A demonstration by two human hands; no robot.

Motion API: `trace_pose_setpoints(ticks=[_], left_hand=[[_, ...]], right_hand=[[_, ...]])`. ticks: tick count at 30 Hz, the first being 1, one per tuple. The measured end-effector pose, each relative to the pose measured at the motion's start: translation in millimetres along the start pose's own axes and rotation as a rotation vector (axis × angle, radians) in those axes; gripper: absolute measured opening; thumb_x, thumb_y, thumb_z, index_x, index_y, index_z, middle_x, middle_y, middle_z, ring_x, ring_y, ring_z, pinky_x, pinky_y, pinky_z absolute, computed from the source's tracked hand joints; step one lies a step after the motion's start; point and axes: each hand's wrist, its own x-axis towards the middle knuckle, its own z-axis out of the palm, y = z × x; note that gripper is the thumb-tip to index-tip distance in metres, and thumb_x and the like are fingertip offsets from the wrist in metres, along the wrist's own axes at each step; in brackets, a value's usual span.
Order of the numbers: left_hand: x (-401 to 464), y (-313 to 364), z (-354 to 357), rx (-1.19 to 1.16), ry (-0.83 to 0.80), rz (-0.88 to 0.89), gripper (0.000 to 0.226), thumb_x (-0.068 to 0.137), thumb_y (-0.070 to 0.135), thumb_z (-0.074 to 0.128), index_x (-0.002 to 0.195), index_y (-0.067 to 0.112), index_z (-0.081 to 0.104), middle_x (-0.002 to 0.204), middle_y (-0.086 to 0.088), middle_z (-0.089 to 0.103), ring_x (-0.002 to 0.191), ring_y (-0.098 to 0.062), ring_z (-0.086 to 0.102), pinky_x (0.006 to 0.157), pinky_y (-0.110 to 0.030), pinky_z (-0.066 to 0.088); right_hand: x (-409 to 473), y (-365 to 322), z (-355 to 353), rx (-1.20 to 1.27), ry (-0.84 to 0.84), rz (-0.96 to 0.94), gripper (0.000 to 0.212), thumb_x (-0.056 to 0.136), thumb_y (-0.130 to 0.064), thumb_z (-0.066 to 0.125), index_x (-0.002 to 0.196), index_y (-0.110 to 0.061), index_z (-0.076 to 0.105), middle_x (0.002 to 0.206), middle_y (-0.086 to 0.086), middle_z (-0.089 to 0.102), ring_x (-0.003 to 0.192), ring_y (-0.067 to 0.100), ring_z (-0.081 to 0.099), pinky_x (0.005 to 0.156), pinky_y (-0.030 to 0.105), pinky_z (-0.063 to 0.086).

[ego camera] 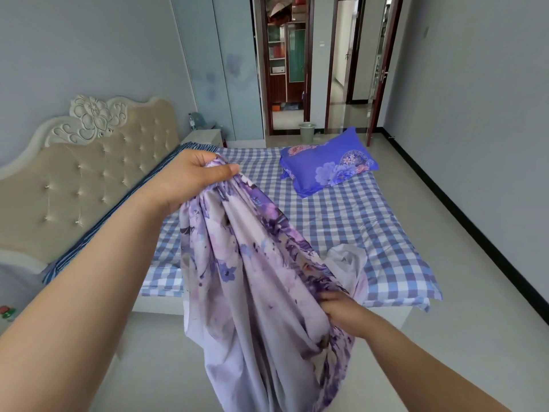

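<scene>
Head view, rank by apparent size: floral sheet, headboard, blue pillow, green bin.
1. floral sheet: it is held up nearest the camera, so its lead over the headboard is unsure
2. headboard
3. blue pillow
4. green bin: farthest away, by the doorway

Bright, soft daylight; wide-angle bending at edges.

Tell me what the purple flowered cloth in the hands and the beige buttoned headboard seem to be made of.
The purple flowered cloth looks like thin smooth woven fabric, perhaps cotton or polyester: it hangs in soft folds. The beige buttoned headboard looks padded, leatherette or satin: it shines around the buttons.
</scene>
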Motion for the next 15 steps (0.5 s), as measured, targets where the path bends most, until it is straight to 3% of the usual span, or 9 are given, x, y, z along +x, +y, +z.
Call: trace_pose_setpoints(ticks=[3,5,7,9,10,13,15], left_hand=[[5,-7,-6,-0.007,0.086,-0.019,0.019,0.085,0.021,0.069,0.078,0.003,0.071,0.072,-0.011,0.073,0.059,-0.017,0.068,0.06,-0.025,0.056],[8,-7,-6,-0.038,0.118,-0.014,0.02,0.086,0.02,0.068,0.072,0.005,0.07,0.067,-0.008,0.072,0.055,-0.015,0.066,0.057,-0.023,0.055],[10,-2,-3,-0.081,0.085,-0.005,0.018,0.084,0.021,0.069,0.071,0.009,0.071,0.068,-0.008,0.072,0.056,-0.016,0.067,0.058,-0.024,0.056],[10,3,1,-0.101,0.002,0.007,0.018,0.075,0.029,0.073,0.073,0.011,0.072,0.073,-0.01,0.073,0.061,-0.018,0.069,0.061,-0.026,0.057],[10,4,2,-0.101,-0.036,0.008,0.022,0.068,0.034,0.075,0.071,0.013,0.073,0.075,-0.011,0.073,0.063,-0.019,0.069,0.062,-0.027,0.057],[10,5,2,-0.098,-0.1,0.017,0.035,0.054,0.047,0.08,0.068,0.016,0.073,0.077,-0.012,0.074,0.064,-0.02,0.07,0.062,-0.028,0.057],[13,2,1,-0.099,-0.133,0.024,0.047,0.047,0.055,0.085,0.07,0.015,0.074,0.079,-0.014,0.074,0.066,-0.022,0.071,0.064,-0.03,0.058]], right_hand=[[-14,6,-29,-0.079,-0.356,0.079,0.038,0.078,-0.006,0.064,0.116,-0.004,0.065,0.121,0.017,0.064,0.113,0.031,0.061,0.095,0.043,0.05],[-15,6,-37,-0.309,-0.364,0.071,0.034,0.076,-0.008,0.06,0.109,-0.001,0.065,0.111,0.016,0.066,0.105,0.026,0.064,0.086,0.035,0.054],[-13,8,-30,-0.539,-0.117,0.023,0.007,0.076,-0.008,0.056,0.076,-0.005,0.061,0.077,0.009,0.06,0.074,0.018,0.061,0.064,0.021,0.047],[-6,17,-19,-0.609,0.239,-0.105,0.035,0.086,-0.014,0.058,0.056,-0.015,0.039,0.058,-0.002,0.04,0.055,0.009,0.042,0.052,0.018,0.03],[-6,23,-13,-0.503,0.356,-0.165,0.04,0.089,-0.015,0.058,0.054,-0.017,0.039,0.056,-0.005,0.039,0.054,0.008,0.04,0.052,0.018,0.028],[-7,37,2,-0.074,0.45,-0.218,0.023,0.094,-0.012,0.056,0.074,-0.018,0.066,0.079,-0.006,0.066,0.078,0.009,0.059,0.069,0.014,0.042],[-5,41,10,-0.026,0.363,-0.17,0.014,0.094,-0.017,0.057,0.09,-0.014,0.07,0.095,-0.001,0.069,0.087,0.011,0.061,0.077,0.018,0.048]])
